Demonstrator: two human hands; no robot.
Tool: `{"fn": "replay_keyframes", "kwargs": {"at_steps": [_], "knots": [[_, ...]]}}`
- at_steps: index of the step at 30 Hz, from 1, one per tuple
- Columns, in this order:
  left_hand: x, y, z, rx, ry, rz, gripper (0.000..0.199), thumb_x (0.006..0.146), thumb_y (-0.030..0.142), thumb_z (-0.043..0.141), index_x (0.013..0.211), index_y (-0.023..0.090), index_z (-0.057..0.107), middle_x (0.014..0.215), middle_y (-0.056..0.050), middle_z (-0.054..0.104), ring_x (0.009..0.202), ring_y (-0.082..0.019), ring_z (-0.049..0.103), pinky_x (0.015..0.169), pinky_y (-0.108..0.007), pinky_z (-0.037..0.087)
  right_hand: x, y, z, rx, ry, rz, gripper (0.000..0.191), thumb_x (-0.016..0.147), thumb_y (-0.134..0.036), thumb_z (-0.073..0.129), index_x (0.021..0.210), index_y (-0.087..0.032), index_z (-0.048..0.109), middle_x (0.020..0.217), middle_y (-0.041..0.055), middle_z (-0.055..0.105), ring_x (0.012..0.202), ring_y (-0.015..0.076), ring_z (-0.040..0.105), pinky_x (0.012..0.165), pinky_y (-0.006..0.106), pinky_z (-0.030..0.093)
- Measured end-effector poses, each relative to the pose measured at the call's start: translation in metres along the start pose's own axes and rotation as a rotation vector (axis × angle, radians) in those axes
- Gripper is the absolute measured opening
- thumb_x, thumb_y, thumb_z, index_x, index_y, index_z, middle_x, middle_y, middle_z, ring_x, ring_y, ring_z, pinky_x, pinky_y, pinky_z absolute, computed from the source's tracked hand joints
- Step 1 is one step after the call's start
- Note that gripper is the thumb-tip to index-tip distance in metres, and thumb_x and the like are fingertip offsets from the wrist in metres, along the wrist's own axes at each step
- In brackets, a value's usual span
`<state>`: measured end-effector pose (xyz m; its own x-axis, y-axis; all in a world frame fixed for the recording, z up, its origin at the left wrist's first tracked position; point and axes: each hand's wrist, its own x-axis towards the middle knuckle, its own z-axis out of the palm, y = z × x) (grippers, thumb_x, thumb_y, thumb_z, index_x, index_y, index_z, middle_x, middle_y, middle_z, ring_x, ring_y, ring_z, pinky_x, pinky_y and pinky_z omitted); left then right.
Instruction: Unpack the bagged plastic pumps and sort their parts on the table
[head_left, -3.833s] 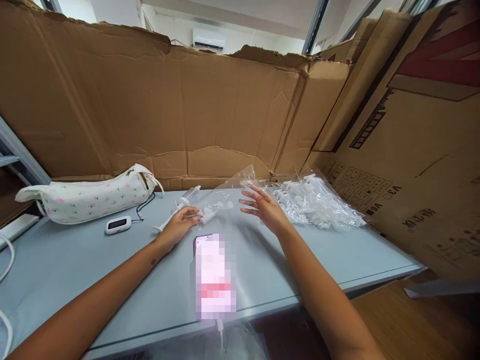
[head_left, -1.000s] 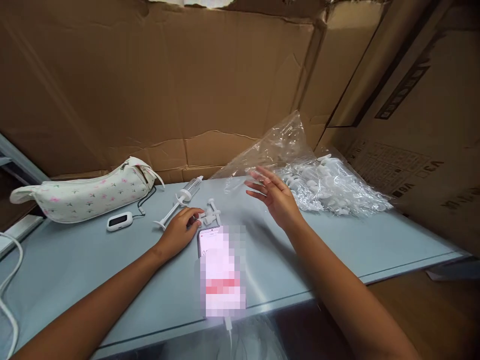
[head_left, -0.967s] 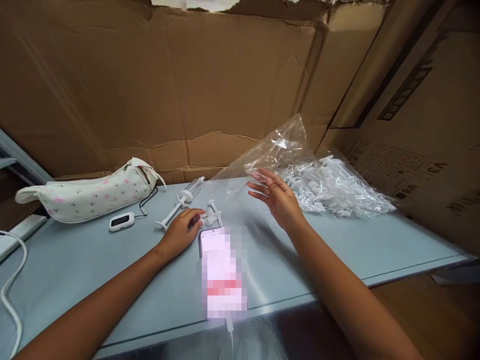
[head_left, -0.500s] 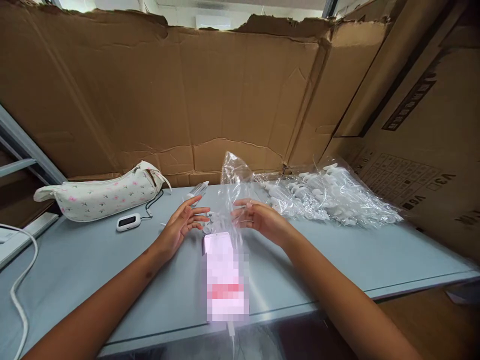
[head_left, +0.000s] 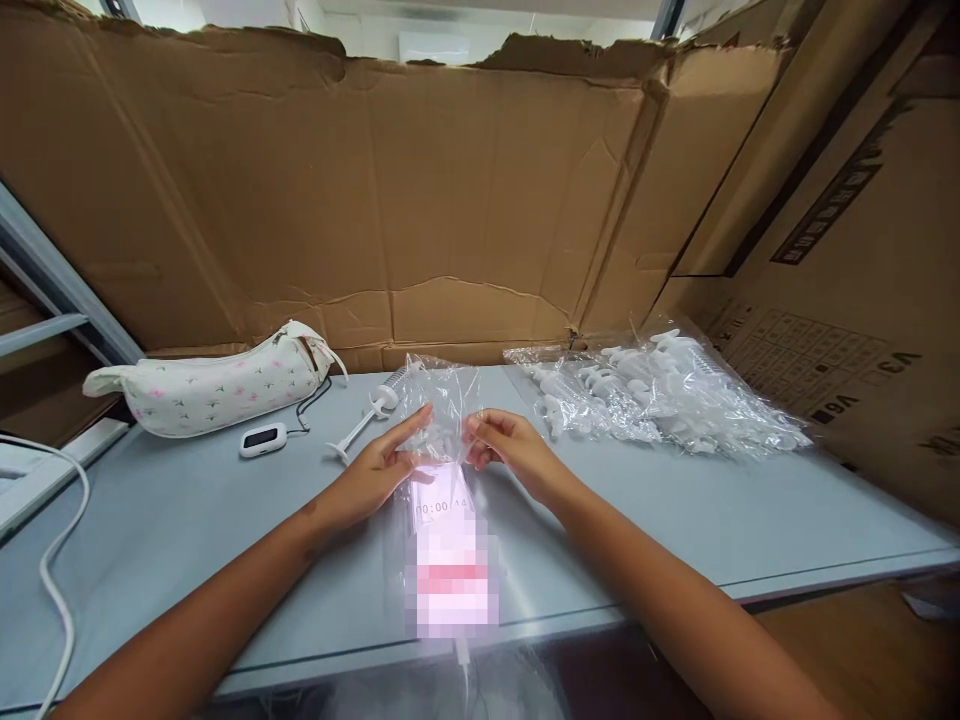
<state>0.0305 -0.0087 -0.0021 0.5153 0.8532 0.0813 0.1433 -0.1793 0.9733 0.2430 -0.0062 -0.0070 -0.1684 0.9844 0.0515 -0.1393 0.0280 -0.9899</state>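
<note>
A clear plastic bag point(head_left: 441, 385) stands between my hands over the top end of a lit phone point(head_left: 448, 545) on the table. My right hand point(head_left: 512, 447) pinches the right edge of the bag between thumb and fingers. On the other side, my left hand point(head_left: 382, 470) grips the bag's left part, thumb pointing up and away. Just beyond my left hand lies a plastic syringe point(head_left: 383, 402), white plunger drawn out toward the left; its barrel is partly behind the bag. The bag's lower part hangs over the phone screen.
Clear bags of white syringes point(head_left: 652, 390) lie at the back right. A floral pouch point(head_left: 217, 392) and a small white device point(head_left: 262, 440) sit at the left. A white cable point(head_left: 56, 560) runs down the left side. Cardboard walls point(head_left: 480, 200) close off the back and right.
Both hands have closed on the bag, which is lower and spread wider now. My left hand moved right and nearer the phone, uncovering more of the syringe.
</note>
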Motion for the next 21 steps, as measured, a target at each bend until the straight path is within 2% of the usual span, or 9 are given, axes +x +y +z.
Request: {"fn": "replay_keyframes", "kwargs": {"at_steps": [2, 4, 6, 9, 11, 16, 21], "knots": [[0.000, -0.002, -0.001, 0.017, -0.016, -0.006, 0.060, 0.085, 0.037, 0.050, 0.142, 0.033, 0.031, 0.151, -0.005, 0.026, 0.110, -0.027, 0.059, 0.089, -0.043, 0.051, 0.003, 0.001, -0.001, -0.020, 0.021, -0.019, 0.035, 0.066, -0.049, 0.072, 0.067, -0.016, 0.062, 0.065, 0.0000, 0.062, 0.052, 0.0112, 0.057, 0.049, 0.025, 0.044], [0.000, -0.002, -0.003, 0.040, -0.002, -0.014, 0.061, 0.086, 0.037, 0.048, 0.143, 0.031, 0.029, 0.149, -0.005, 0.031, 0.111, -0.026, 0.059, 0.091, -0.042, 0.050, 0.005, 0.001, -0.003, -0.020, 0.054, -0.050, 0.034, 0.064, -0.049, 0.074, 0.065, -0.016, 0.062, 0.062, -0.0001, 0.062, 0.051, 0.0115, 0.057, 0.048, 0.025, 0.043], [-0.001, -0.001, -0.005, 0.072, 0.039, -0.020, 0.060, 0.086, 0.036, 0.049, 0.143, 0.030, 0.030, 0.148, -0.006, 0.034, 0.112, -0.025, 0.058, 0.092, -0.040, 0.049, 0.006, 0.000, -0.005, -0.014, 0.091, -0.081, 0.033, 0.063, -0.048, 0.075, 0.066, -0.017, 0.063, 0.062, 0.0005, 0.062, 0.051, 0.0123, 0.058, 0.048, 0.026, 0.043], [-0.002, 0.003, -0.006, 0.089, 0.103, 0.002, 0.060, 0.086, 0.034, 0.051, 0.143, 0.030, 0.030, 0.149, -0.006, 0.031, 0.111, -0.025, 0.058, 0.088, -0.037, 0.051, 0.004, -0.002, -0.006, 0.019, 0.105, -0.089, 0.034, 0.064, -0.048, 0.074, 0.077, -0.018, 0.064, 0.071, 0.0012, 0.065, 0.052, 0.0129, 0.060, 0.051, 0.028, 0.046], [-0.003, 0.007, -0.005, 0.079, 0.140, 0.037, 0.063, 0.087, 0.034, 0.050, 0.145, 0.030, 0.025, 0.151, -0.007, 0.027, 0.111, -0.024, 0.058, 0.086, -0.035, 0.052, 0.002, -0.003, -0.003, 0.016, 0.052, -0.051, 0.036, 0.064, -0.048, 0.074, 0.084, -0.019, 0.064, 0.074, 0.0007, 0.065, 0.052, 0.0119, 0.059, 0.052, 0.028, 0.047], [-0.004, 0.010, -0.002, 0.116, 0.206, 0.100, 0.069, 0.088, 0.035, 0.050, 0.146, 0.035, 0.013, 0.155, -0.005, 0.006, 0.107, -0.023, 0.060, 0.073, -0.029, 0.055, -0.004, -0.004, 0.005, -0.083, -0.119, 0.041, 0.036, 0.065, -0.050, 0.074, 0.078, -0.017, 0.064, 0.064, -0.0014, 0.060, 0.052, 0.0103, 0.055, 0.052, 0.026, 0.044], [-0.004, 0.006, -0.001, 0.099, 0.212, 0.144, 0.073, 0.087, 0.027, 0.051, 0.145, 0.039, 0.009, 0.156, -0.004, 0.000, 0.095, -0.016, 0.062, 0.064, -0.024, 0.054, -0.010, -0.005, 0.006, -0.104, -0.202, 0.028, 0.038, 0.073, -0.050, 0.067, 0.094, -0.018, 0.065, 0.067, -0.0006, 0.063, 0.054, 0.0111, 0.056, 0.053, 0.026, 0.043]]}}
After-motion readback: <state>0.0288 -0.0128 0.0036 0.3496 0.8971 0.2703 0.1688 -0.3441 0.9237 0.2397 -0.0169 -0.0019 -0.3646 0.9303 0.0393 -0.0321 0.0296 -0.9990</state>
